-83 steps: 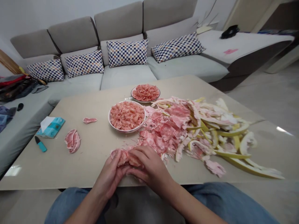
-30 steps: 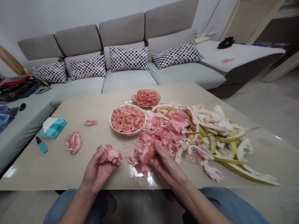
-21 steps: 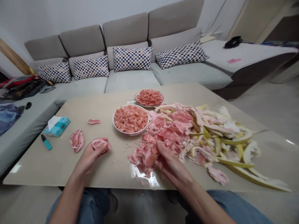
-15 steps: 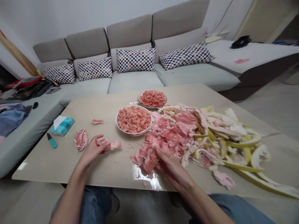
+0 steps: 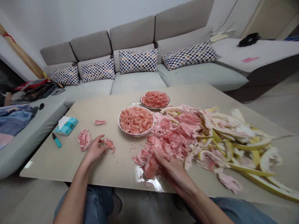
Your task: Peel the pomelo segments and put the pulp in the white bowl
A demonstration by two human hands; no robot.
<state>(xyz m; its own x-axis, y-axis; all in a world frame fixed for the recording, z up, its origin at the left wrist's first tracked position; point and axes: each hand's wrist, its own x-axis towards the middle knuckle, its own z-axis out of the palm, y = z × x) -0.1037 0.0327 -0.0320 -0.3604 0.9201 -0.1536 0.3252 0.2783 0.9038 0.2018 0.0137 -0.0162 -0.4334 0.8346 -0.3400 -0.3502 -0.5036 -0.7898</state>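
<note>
My left hand (image 5: 96, 148) is over the left part of the table, its fingers curved and apart. Just past its fingertips lies a small piece of pink pomelo flesh (image 5: 109, 143). A larger pomelo segment (image 5: 84, 140) rests left of that hand, and a thin pomelo piece (image 5: 100, 122) farther back. At the near edge of a heap of pink pomelo membranes (image 5: 173, 140), my right hand (image 5: 171, 168) has its thumb pressed on a loose membrane (image 5: 150, 168); its other fingers are mostly hidden underneath. A white bowl (image 5: 136, 134) full of peeled pomelo flesh stands between and beyond my hands.
Behind the bowl is a dark-rimmed plate (image 5: 155, 107) of more flesh. Thick yellow-green pomelo rinds (image 5: 252, 144) cover the table's right side. On the left lie a turquoise knife (image 5: 56, 140) and a blue tissue pack (image 5: 67, 126). A grey sofa (image 5: 137, 82) runs behind the table (image 5: 112, 171).
My left hand has drawn back slightly and its fingers have loosened from the pomelo piece, which now lies on the table. My right hand stays at the membranes. The view has shifted slightly.
</note>
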